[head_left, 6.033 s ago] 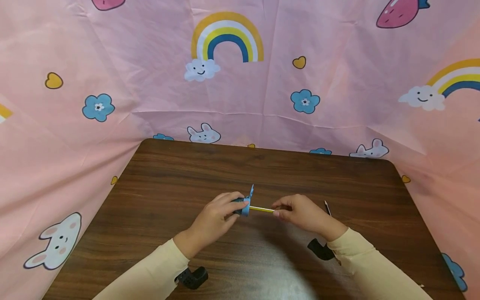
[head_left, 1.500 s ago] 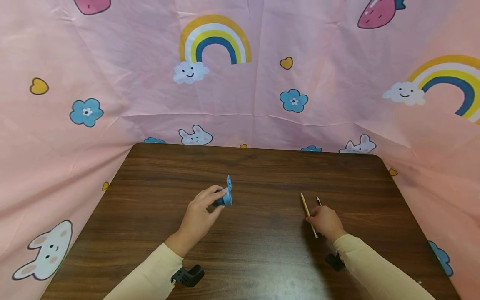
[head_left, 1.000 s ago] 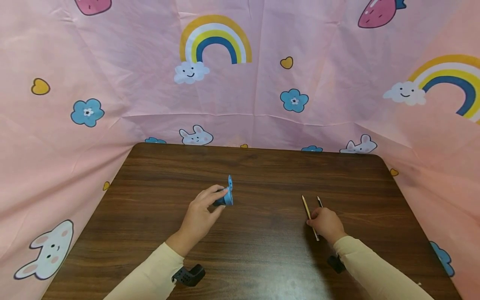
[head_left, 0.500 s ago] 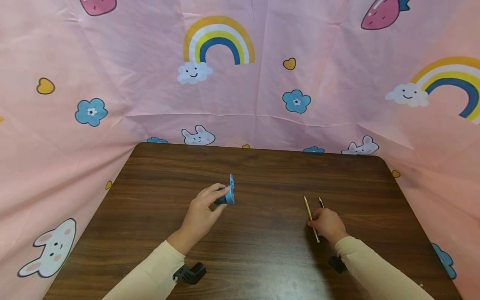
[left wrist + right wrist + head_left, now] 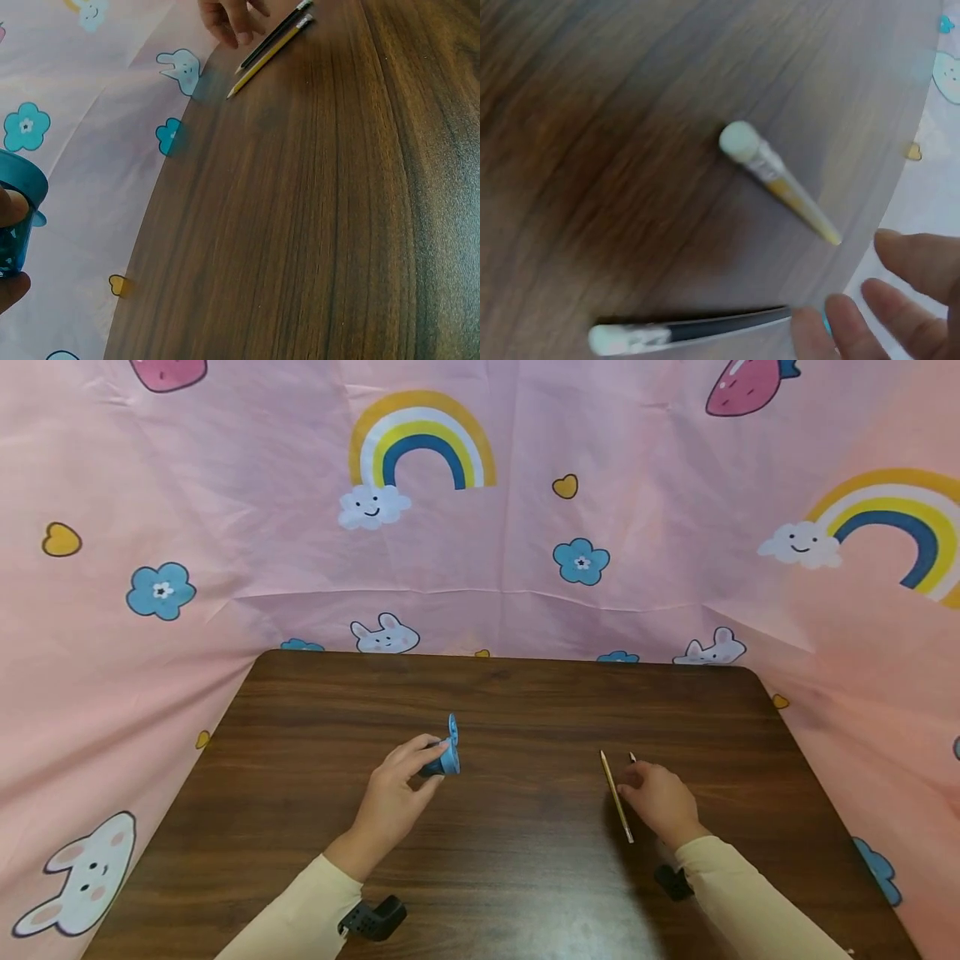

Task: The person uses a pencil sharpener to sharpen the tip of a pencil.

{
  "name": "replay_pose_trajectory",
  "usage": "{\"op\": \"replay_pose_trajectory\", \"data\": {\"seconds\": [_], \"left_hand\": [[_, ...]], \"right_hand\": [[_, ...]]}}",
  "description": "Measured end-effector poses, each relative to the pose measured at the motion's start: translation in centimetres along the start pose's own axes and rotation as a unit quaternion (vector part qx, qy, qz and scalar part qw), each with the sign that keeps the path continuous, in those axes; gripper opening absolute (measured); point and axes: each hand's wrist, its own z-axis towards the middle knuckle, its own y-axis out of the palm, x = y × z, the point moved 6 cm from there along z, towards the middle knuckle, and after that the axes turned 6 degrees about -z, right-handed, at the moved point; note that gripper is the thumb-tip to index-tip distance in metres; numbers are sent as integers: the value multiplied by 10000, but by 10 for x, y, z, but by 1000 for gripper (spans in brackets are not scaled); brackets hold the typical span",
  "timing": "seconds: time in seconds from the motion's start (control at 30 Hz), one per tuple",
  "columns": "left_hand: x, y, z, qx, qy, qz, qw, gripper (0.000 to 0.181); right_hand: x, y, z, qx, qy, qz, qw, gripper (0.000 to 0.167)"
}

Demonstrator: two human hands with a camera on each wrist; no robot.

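In the head view, my left hand (image 5: 390, 807) grips a blue pencil sharpener (image 5: 450, 760) above the table, its round lid flipped up. The left wrist view catches part of the sharpener's translucent blue body (image 5: 13, 244) between finger and thumb. A yellow pencil (image 5: 617, 802) lies on the table at the right, tip pointing away. Beside it lies a black pencil (image 5: 720, 328), mostly covered by my right hand (image 5: 663, 802) in the head view. The right hand's fingers are spread and apart from the yellow pencil; in the right wrist view they hover near the black one.
The dark wooden table (image 5: 525, 877) has rounded far corners. A pink printed cloth (image 5: 300, 485) hangs behind it and along both sides. Black wrist cameras (image 5: 373, 918) sit under both forearms.
Six seconds ago the yellow pencil's end was in the sharpener. The right hand then laid it beside the black pencil and has now let go. The left hand keeps holding the sharpener.
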Motion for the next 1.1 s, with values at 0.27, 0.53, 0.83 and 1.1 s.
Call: {"op": "replay_pose_trajectory", "data": {"seconds": [0.27, 0.53, 0.83, 1.1], "left_hand": [[0, -1, -2, 0, 75, -82, 9999, 51], [1, 0, -1, -21, 34, -88, 10000, 50], [3, 1, 0, -73, 36, -55, 10000, 49], [0, 3, -1, -39, 81, -117, 9999, 49]], "right_hand": [[15, 1, 1, 252, -188, -78, 9995, 41], [32, 3, 1, -1, 181, -260, 9995, 47], [36, 3, 0, -149, 451, -443, 9979, 43], [33, 1, 2, -300, 517, -521, 9969, 39]]}}
